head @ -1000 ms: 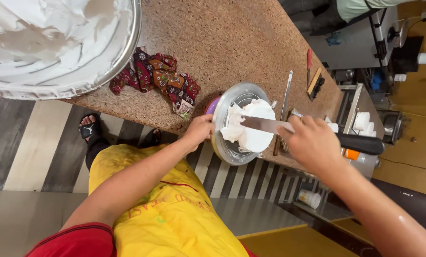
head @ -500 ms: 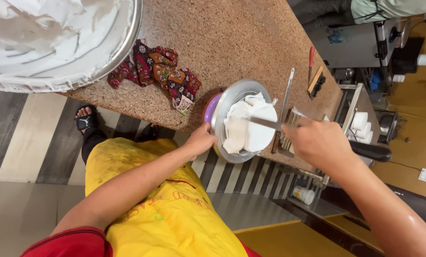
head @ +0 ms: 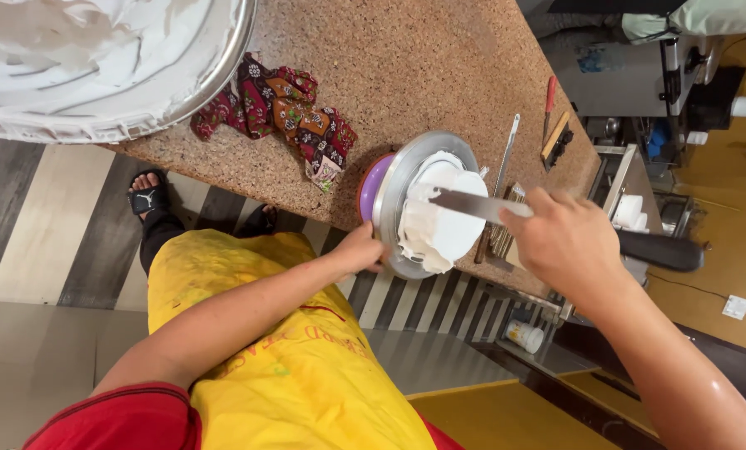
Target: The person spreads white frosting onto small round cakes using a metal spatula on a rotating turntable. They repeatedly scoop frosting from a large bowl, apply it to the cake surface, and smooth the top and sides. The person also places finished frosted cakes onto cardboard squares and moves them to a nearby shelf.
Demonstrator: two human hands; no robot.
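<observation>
Two bare hands are working at a small white-frosted cake (head: 441, 218) that is sitting on a round metal turntable (head: 394, 196) with a purple base (head: 371, 185), close to the near edge of a speckled brown stone counter (head: 423, 67). The left hand (head: 363, 248) is resting against the near rim of the turntable, fingers curled onto the metal edge; how tightly it is gripping cannot be told from this angle. The right hand (head: 566, 237) is closing firmly around a long palette knife (head: 473, 204), whose dark handle is sticking out to the right past the wrist while the flat steel blade is lying across the frosted surface of the cake, touching the cream. Left of the turntable, a crumpled red patterned cloth (head: 285, 108) is lying on the counter. At the far left, a large metal bowl (head: 98, 50) coated with white cream is overhanging the counter's edge. Just right of the cake, a second metal spatula (head: 506, 154) is lying on the counter, with a red-handled tool (head: 548, 104) and a wooden brush (head: 556, 137) farther right. The person is wearing a yellow apron (head: 289, 358) over a red sleeve (head: 114, 417).
</observation>
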